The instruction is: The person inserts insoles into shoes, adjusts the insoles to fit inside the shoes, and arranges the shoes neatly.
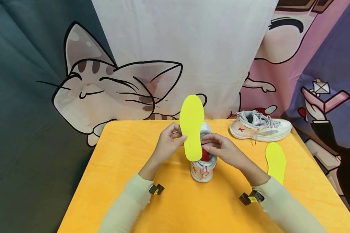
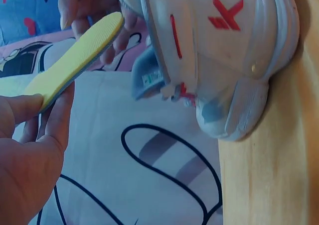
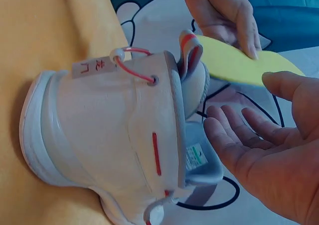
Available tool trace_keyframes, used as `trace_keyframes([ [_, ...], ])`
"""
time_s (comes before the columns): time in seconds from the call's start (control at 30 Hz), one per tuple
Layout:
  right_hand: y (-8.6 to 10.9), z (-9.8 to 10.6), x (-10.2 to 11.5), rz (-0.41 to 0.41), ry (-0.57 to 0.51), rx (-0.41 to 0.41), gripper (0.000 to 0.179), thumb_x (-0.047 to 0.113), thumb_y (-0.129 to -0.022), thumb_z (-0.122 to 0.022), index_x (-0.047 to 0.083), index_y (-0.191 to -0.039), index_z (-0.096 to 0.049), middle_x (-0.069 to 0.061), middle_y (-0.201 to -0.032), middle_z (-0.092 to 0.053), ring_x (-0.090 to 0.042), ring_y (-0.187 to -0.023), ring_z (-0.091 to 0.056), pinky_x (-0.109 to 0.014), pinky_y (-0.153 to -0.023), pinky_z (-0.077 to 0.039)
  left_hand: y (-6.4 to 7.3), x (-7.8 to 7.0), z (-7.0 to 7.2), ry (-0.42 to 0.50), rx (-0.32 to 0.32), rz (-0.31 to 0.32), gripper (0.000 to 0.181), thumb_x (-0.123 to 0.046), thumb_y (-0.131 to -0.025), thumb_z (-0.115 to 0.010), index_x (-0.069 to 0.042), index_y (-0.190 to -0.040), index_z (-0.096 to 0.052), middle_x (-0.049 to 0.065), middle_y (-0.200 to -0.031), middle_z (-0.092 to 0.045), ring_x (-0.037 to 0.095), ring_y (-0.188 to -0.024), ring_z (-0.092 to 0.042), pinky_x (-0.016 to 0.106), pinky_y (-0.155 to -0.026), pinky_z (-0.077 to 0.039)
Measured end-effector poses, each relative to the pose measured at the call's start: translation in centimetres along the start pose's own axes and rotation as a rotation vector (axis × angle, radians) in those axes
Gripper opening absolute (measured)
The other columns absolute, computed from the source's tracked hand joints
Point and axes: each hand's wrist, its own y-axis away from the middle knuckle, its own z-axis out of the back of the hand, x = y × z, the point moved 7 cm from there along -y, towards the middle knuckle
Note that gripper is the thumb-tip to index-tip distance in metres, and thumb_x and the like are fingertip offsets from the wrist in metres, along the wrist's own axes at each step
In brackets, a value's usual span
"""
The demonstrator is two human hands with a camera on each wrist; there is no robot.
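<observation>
Insole stands upright, pinched at its edge by left hand; right hand fingers relaxed beside sneaker.

1. Red K-shaped logo on the sneaker heel side.
2. Same red mark, small, on the far sneaker.
3. Tag on the heel loop: printed characters, unreadable.
4. Green tongue label: too small to read.

Orange table: two sneakers, insole.

Left hand pinches yellow insole beside white sneaker.
</observation>
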Motion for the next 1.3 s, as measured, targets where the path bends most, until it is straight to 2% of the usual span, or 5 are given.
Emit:
trace_keyframes([
  [0.2, -0.5, -0.4, -0.2, -0.014, 0.050, -0.038, 0.035, 0.012, -0.101, -0.067, -0.006, -0.131, -0.059, -0.021, -0.121, -0.068, -0.019, -0.105, -0.069, -0.022, -0.088, -0.058, -0.2, 0.2, -0.9, 0.034, -0.025, -0.017, 0.018, 0.004, -0.097, -0.065, 0.005, -0.110, -0.053, 0.019, -0.111, -0.059, 0.022, -0.102, -0.070, 0.037, -0.080, -0.064],
  [0.67, -0.2, -0.1, -0.4, 0.014, 0.145, -0.142, 0.021, 0.006, -0.098, -0.069, -0.002, -0.117, -0.068, -0.016, -0.103, -0.074, -0.016, -0.089, -0.068, -0.024, -0.077, -0.059, -0.4, 0.5, -1.7, -0.005, -0.037, -0.029, 0.019, 0.000, -0.097, -0.068, 0.002, -0.113, -0.057, 0.018, -0.109, -0.063, 0.020, -0.099, -0.071, 0.033, -0.083, -0.062],
  [0.83, 0.2, 0.1, -0.1, 0.023, 0.169, -0.155, 0.019, 0.005, -0.098, -0.070, -0.002, -0.115, -0.068, -0.015, -0.101, -0.074, -0.014, -0.088, -0.068, -0.024, -0.076, -0.058, -0.8, -0.1, -0.9, -0.039, -0.041, -0.007, 0.023, -0.007, -0.100, -0.066, 0.001, -0.121, -0.061, 0.017, -0.104, -0.064, 0.024, -0.090, -0.071, 0.049, -0.080, -0.063],
  [1.1, 0.9, 0.4, 0.7, 0.043, 0.199, -0.145, 0.018, 0.004, -0.097, -0.069, -0.003, -0.114, -0.068, -0.015, -0.099, -0.073, -0.012, -0.086, -0.065, -0.023, -0.073, -0.056, -2.9, -2.2, 1.1, -0.059, -0.042, -0.019, 0.030, -0.014, -0.105, -0.060, 0.003, -0.130, -0.062, 0.018, -0.108, -0.065, 0.041, -0.094, -0.070, 0.039, -0.075, -0.064],
  [1.3, 1.4, 0.6, 0.9, 0.023, 0.193, -0.114, 0.016, 0.003, -0.098, -0.069, -0.002, -0.112, -0.068, -0.013, -0.095, -0.070, -0.012, -0.082, -0.061, -0.023, -0.068, -0.053, -4.8, -3.2, 2.3, -0.019, -0.080, 0.007, 0.032, -0.017, -0.107, -0.058, 0.001, -0.132, -0.064, 0.020, -0.109, -0.070, 0.030, -0.091, -0.073, 0.039, -0.072, -0.065],
])
